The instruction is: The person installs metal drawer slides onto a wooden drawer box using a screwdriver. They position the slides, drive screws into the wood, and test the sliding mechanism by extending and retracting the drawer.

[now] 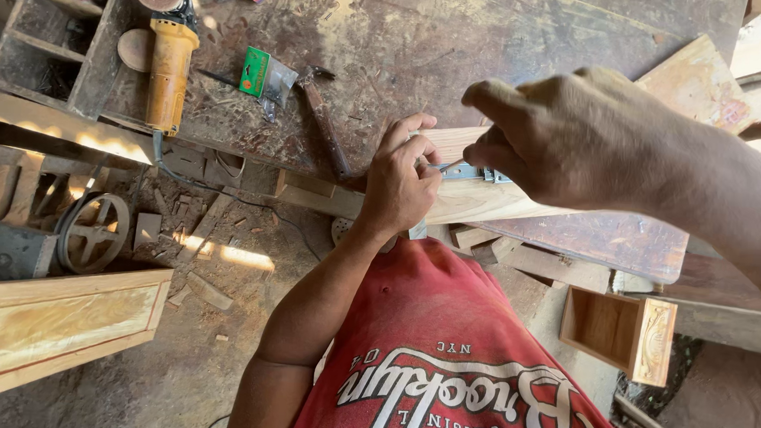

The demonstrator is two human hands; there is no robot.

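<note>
Two hands meet over a pale wooden board (459, 201) near the middle of the frame, where it lies at the edge of a scarred, dusty workbench (425, 34). The left hand (399, 185) rests on the board with its fingers curled, pressing a small metal hinge (478, 173) against the wood. The right hand (567, 137) comes in from the right of the frame, thumb and fingers pinched shut on a thin tool whose tip shows just at the hinge; the hand itself hides most of the tool, so I cannot tell what kind it is.

On the bench in the upper left lies a yellow angle grinder (169, 60) with its disc up, its cord trailing off the edge. Right of it are a small green packet (255, 71) and a hammer (324, 124), the hammer's handle running down towards the left hand. A framed wooden panel (53, 327) lies in the lower left, on a floor littered with offcuts. An open wooden box (617, 331) lies at the lower right.
</note>
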